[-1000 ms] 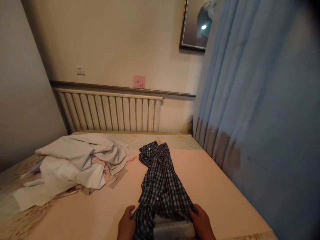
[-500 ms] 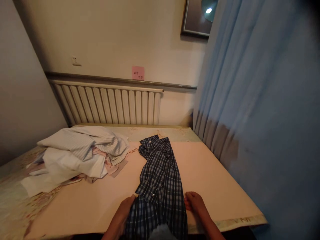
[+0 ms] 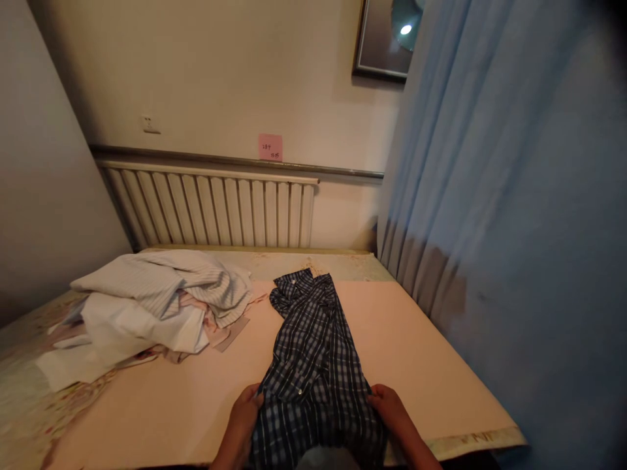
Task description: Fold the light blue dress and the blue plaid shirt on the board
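Note:
A dark blue checked shirt [image 3: 313,346] lies stretched lengthwise on the pink sheet of the bed [image 3: 416,365], collar end away from me. My left hand [image 3: 245,418] pinches its left edge near the bed's front, fingers closed on the cloth. My right hand [image 3: 389,408] grips the shirt's right edge at the same height, fingers curled on the fabric. The shirt's near end drops out of view below the frame.
A heap of white and pale striped clothes [image 3: 151,307] lies on the bed's left side. A white radiator [image 3: 210,209] runs along the back wall under a pink note [image 3: 270,147]. A blue curtain [image 3: 514,196] hangs close on the right.
Both hands shifted slightly along the shirt's sides and closed on its edges again; the view tilted a little. The clothes heap has not moved.

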`<action>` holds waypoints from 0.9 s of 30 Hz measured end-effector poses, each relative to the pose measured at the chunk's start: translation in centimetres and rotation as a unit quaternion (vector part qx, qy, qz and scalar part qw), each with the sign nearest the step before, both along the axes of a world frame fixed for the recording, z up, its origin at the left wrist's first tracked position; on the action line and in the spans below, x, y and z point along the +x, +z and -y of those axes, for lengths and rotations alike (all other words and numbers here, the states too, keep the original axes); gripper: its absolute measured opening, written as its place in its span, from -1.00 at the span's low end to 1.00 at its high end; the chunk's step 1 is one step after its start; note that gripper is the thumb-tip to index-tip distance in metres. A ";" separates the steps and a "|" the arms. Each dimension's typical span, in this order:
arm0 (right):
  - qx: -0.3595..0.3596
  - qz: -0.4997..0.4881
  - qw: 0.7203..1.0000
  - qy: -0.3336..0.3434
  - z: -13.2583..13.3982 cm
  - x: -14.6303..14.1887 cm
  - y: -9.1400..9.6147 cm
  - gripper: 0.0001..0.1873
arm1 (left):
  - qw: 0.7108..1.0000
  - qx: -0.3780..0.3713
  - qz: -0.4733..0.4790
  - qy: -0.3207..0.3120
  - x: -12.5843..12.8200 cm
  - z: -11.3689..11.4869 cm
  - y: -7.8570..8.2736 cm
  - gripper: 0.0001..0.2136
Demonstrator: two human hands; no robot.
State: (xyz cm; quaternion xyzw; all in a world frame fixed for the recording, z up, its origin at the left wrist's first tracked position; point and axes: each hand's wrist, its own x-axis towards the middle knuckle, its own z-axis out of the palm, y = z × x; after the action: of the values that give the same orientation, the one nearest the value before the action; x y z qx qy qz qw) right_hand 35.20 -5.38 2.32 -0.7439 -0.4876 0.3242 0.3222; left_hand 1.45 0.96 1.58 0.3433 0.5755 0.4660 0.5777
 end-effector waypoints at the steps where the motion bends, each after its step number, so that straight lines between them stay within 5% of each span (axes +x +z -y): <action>1: -0.007 0.008 1.000 0.000 0.4 0.2 -0.1 -0.83 | 1.000 0.019 -0.012 -0.003 -0.6 0.3 -0.4 -0.81; 6: -0.003 0.075 0.997 -0.003 1.1 0.8 -0.7 -0.81 | 0.998 0.021 -0.020 -0.062 -1.8 1.6 -0.8 -0.79; 14: 0.080 0.271 0.959 -0.022 -2.6 0.9 -0.8 -0.72 | 0.998 -0.021 0.001 -0.062 -0.7 1.2 2.8 -0.72; 17: 0.098 0.336 0.936 -0.029 -4.0 0.4 -1.1 -0.73 | 0.994 -0.003 -0.087 -0.062 -0.5 -0.5 2.8 -0.76; 21: 0.112 0.384 0.916 0.009 -5.7 0.3 -1.4 -0.76 | 0.951 0.040 -0.301 -0.065 -0.8 -3.7 2.2 -0.83; 27: 0.103 0.395 0.913 0.012 -7.9 0.6 -1.3 -0.79 | 0.937 0.052 -0.340 -0.053 -0.1 -9.4 2.2 -0.86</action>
State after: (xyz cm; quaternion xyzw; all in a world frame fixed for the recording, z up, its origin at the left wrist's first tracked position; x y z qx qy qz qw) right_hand 35.77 2.47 1.00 -0.7682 -0.6146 -0.0443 0.1737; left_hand 1.31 10.32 3.82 0.5410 0.6937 0.3187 0.3529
